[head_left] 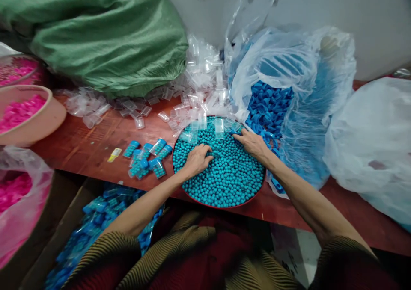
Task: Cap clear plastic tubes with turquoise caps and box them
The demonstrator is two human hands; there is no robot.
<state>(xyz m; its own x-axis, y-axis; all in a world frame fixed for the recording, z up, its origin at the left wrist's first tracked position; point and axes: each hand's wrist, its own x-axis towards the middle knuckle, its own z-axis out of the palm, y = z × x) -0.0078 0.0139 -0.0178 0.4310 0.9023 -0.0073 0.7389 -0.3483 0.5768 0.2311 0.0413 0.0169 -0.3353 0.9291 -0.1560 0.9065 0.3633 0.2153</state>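
A round red-rimmed tray (221, 205) full of small blue balls (231, 174) stands at the table's front edge. Over its left part is my left hand (198, 159), fingers bent and thumb apart, touching the balls with nothing visible in it. At the tray's upper right, my right hand (252, 142) reaches in with its index finger stretched out, close to a blue piece. Clear plastic containers (219, 128) lie on the balls at the tray's back edge. Left of the tray sits a group of filled containers with blue caps (144, 155).
An open plastic bag of blue caps (269, 106) stands right of the tray. Clear containers (205, 76) are heaped behind it, beside a green sack (112, 37). Pink pieces fill a tub (48, 114) at left. Below the table is a box of filled blue-capped containers (83, 234).
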